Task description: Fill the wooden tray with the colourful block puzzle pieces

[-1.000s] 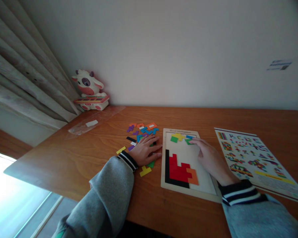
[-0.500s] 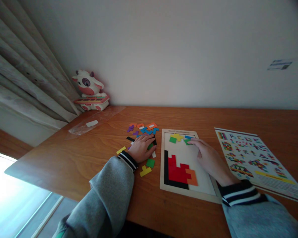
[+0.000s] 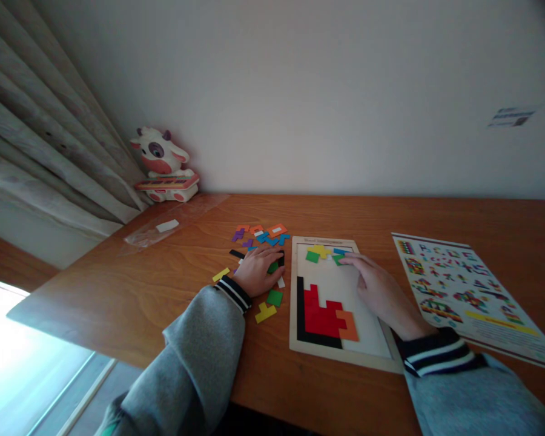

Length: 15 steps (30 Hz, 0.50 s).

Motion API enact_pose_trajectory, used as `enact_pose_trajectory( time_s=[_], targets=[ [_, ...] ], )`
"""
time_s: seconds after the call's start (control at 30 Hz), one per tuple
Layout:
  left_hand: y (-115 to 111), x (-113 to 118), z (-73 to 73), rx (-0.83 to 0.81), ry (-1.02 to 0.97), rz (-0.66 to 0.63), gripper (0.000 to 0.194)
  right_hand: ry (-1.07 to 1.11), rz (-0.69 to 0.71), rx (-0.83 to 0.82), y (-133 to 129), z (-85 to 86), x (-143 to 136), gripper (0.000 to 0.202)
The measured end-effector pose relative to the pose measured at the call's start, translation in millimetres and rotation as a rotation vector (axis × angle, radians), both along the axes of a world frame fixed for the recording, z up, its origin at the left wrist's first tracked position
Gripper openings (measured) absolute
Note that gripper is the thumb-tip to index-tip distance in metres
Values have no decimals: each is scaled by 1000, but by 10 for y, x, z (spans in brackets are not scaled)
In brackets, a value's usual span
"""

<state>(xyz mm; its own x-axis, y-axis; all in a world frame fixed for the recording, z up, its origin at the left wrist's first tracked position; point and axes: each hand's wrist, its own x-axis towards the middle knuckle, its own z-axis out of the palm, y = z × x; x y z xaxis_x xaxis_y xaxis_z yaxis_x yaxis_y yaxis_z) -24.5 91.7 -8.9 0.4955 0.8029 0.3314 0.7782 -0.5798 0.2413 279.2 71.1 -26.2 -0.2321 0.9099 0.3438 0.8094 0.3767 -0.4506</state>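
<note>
A wooden puzzle tray (image 3: 345, 362) lies on the table. Red pieces (image 3: 322, 318), an orange piece (image 3: 349, 327) and a black L-shaped strip (image 3: 300, 315) fill its lower left. Near its top are a yellow piece (image 3: 319, 251), a green square (image 3: 312, 257), a blue piece (image 3: 340, 251) and a green piece (image 3: 337, 260). My right hand (image 3: 378, 290) reaches over the tray, its fingertips at that green piece. My left hand (image 3: 258, 270) rests, fingers spread, on loose pieces left of the tray, partly covering a green one and a black one.
A printed pattern sheet (image 3: 472, 297) lies right of the tray. Loose blue (image 3: 272, 241), purple, orange and yellow pieces surround my left hand. Farther left are a clear plastic bag (image 3: 138, 238) and a cow toy (image 3: 163, 163) by the curtain.
The tray with its pieces has shifted slightly left. My right hand has moved a little left with it, while my left hand has stayed nearly in place.
</note>
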Motion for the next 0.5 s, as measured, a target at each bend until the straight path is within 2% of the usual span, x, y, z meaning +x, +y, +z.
enact_pose_trajectory(
  time_s=[0.23, 0.37, 0.5],
  targets=[
    [8, -8, 1, 10, -29, 1, 43, 25, 10, 20, -1, -25, 6, 60],
    [5, 2, -1, 13, -47, -39, 42, 24, 23, 17, 3, -20, 5, 60],
    [2, 22, 36, -28, -68, -21, 42, 16, 18, 20, 14, -20, 0, 57]
  ],
)
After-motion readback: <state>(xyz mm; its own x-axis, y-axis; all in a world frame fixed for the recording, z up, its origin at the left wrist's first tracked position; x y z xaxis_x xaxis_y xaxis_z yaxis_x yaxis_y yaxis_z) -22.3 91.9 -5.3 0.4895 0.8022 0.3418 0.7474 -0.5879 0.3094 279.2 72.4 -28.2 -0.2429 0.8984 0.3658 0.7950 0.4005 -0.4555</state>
